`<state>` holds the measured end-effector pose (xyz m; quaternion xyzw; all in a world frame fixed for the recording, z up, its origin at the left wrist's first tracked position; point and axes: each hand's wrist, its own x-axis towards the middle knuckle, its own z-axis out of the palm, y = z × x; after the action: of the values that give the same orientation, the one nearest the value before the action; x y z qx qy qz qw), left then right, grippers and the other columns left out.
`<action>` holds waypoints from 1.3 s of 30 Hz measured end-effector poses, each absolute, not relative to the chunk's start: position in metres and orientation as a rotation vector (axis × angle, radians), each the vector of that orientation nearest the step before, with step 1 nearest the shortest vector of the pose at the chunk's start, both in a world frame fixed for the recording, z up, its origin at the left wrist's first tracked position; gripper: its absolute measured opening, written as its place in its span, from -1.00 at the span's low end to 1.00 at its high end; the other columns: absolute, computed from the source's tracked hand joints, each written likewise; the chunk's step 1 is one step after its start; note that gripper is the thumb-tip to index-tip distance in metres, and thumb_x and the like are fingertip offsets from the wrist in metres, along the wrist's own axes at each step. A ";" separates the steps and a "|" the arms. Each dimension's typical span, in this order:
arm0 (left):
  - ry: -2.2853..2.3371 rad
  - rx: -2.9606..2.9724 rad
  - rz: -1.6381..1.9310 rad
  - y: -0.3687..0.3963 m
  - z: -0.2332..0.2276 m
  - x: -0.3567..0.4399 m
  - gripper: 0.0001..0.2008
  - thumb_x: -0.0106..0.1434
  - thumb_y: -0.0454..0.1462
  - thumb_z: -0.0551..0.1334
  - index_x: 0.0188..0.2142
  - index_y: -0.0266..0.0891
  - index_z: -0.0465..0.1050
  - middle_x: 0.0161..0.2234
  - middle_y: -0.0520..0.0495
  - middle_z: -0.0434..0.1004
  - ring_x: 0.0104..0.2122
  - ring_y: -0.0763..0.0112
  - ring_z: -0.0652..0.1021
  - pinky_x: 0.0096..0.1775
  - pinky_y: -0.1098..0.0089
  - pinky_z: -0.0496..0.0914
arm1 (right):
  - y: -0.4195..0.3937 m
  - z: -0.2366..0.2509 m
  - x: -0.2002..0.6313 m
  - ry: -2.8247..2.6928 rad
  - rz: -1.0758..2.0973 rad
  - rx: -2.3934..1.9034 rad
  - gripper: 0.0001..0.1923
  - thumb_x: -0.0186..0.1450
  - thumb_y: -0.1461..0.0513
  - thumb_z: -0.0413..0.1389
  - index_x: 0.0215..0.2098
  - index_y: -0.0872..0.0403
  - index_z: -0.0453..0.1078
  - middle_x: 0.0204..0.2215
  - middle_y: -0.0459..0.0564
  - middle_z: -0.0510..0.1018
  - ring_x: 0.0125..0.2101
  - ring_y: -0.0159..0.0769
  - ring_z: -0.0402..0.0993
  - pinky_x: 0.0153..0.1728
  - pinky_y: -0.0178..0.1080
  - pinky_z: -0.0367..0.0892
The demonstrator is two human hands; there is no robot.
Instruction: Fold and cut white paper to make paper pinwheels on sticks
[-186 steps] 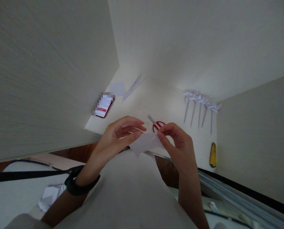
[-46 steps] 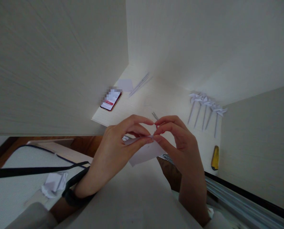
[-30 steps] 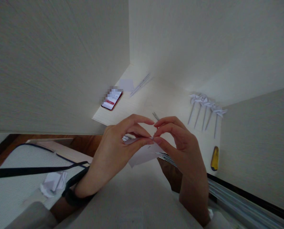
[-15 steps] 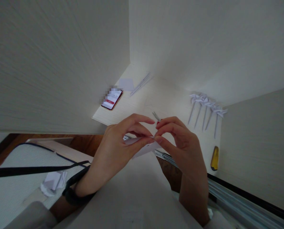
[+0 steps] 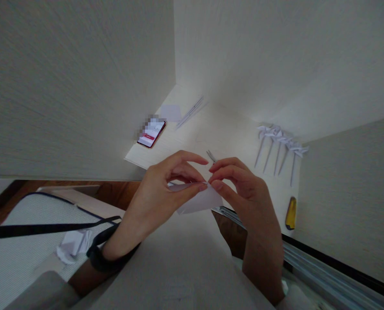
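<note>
From the head view, my left hand point(image 5: 161, 189) and my right hand point(image 5: 243, 193) meet in front of my chest, just short of the near edge of the bench point(image 5: 224, 133). Between them is a small piece of white paper point(image 5: 198, 200), held in the air and not resting on anything. My left fingers point(image 5: 196, 188) are closed on its upper edge — thumb below, the other fingers curled over the top. My right fingers point(image 5: 216, 185) pinch the same edge just beside them, so the tips of both hands nearly touch. The paper hangs down from that pinch as a slanted flap.

Behind my fingers the blades of a pair of scissors point(image 5: 211, 155) poke out; the handles are hidden. Farther left on the bench lies a phone point(image 5: 151, 133), with a pale paper square point(image 5: 170, 113) and a bundle of thin sticks point(image 5: 190, 113) beyond it. To the right is a row of white paper pinwheels point(image 5: 280, 144) — and near the bench edge, a yellow utility knife point(image 5: 290, 213). A black band point(image 5: 103, 260) sits on my left wrist, and crumpled paper point(image 5: 72, 245) lies low at the left.
</note>
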<state>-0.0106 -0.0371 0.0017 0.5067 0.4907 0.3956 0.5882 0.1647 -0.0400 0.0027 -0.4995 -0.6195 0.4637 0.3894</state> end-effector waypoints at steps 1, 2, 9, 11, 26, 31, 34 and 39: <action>1.148 1.189 0.924 -0.037 0.001 -0.011 -0.73 0.13 -0.37 0.36 -0.17 -0.10 0.46 -0.46 0.18 0.60 -0.40 0.55 0.60 -0.26 0.56 0.47 | -0.040 0.002 0.165 -1.581 1.183 -1.272 -0.91 0.23 0.31 0.21 -0.40 -0.01 0.47 -0.26 -0.09 0.49 -0.16 -0.31 0.42 -0.12 -0.22 0.32; 1.155 1.198 0.926 -0.038 0.001 -0.010 -0.73 0.13 -0.37 0.36 -0.17 -0.10 0.46 -0.46 0.18 0.60 -0.40 0.55 0.60 -0.25 0.55 0.47 | -0.039 0.002 0.165 -1.590 1.186 -1.271 -0.91 0.23 0.32 0.21 -0.41 -0.01 0.47 -0.26 -0.09 0.49 -0.15 -0.31 0.42 -0.11 -0.21 0.31; 1.197 1.229 0.929 -0.039 0.003 -0.009 -0.72 0.12 -0.32 0.38 -0.16 -0.08 0.46 -0.47 0.18 0.60 -0.39 0.50 0.61 -0.27 0.53 0.49 | -0.039 0.004 0.162 -1.672 1.074 -1.302 -0.88 0.21 0.37 0.20 -0.42 0.02 0.44 -0.27 -0.09 0.48 -0.18 -0.32 0.42 -0.12 -0.21 0.31; 1.204 1.238 0.931 -0.039 0.003 -0.009 -0.72 0.13 -0.31 0.38 -0.16 -0.09 0.45 -0.46 0.17 0.60 -0.39 0.50 0.61 -0.26 0.53 0.49 | -0.040 0.005 0.160 -1.682 1.013 -1.315 -0.87 0.20 0.38 0.20 -0.43 0.03 0.43 -0.29 -0.08 0.47 -0.20 -0.32 0.42 -0.14 -0.20 0.31; 1.225 1.378 0.966 -0.036 0.002 -0.010 -0.96 0.15 -0.33 0.31 -0.38 -0.16 0.50 -0.38 0.06 0.59 -0.34 0.41 0.58 -0.22 0.42 0.49 | -0.041 0.006 0.161 -1.730 0.929 -1.292 -0.86 0.22 0.37 0.18 -0.37 -0.01 0.46 -0.26 -0.06 0.47 -0.18 -0.27 0.43 -0.10 -0.14 0.32; 1.300 1.494 0.935 -0.037 0.002 -0.009 -0.94 0.17 -0.34 0.29 -0.40 -0.13 0.51 -0.43 0.11 0.58 -0.38 0.44 0.56 -0.26 0.46 0.45 | -0.041 0.007 0.158 -1.742 0.881 -1.301 -0.86 0.21 0.37 0.19 -0.34 0.00 0.46 -0.24 -0.05 0.46 -0.18 -0.27 0.41 -0.12 -0.15 0.32; 1.320 1.527 0.930 -0.037 0.004 -0.008 -0.93 0.18 -0.34 0.28 -0.38 -0.13 0.51 -0.42 0.11 0.59 -0.39 0.44 0.56 -0.26 0.46 0.43 | -0.041 0.007 0.158 -1.732 0.840 -1.325 -0.87 0.21 0.38 0.18 -0.35 0.01 0.45 -0.25 -0.04 0.46 -0.18 -0.27 0.41 -0.12 -0.14 0.32; 1.355 1.590 0.952 -0.036 0.006 -0.006 -0.92 0.19 -0.35 0.27 -0.38 -0.12 0.50 -0.41 0.12 0.59 -0.38 0.43 0.56 -0.25 0.45 0.43 | -0.040 0.009 0.156 -1.721 0.788 -1.357 -0.85 0.20 0.39 0.17 -0.37 0.00 0.44 -0.26 -0.05 0.47 -0.20 -0.26 0.42 -0.13 -0.12 0.32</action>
<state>-0.0058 -0.0365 0.0056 0.6316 0.5381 0.3781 0.4105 0.1558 -0.0402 0.0087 -0.5352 -0.6788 0.3106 0.3954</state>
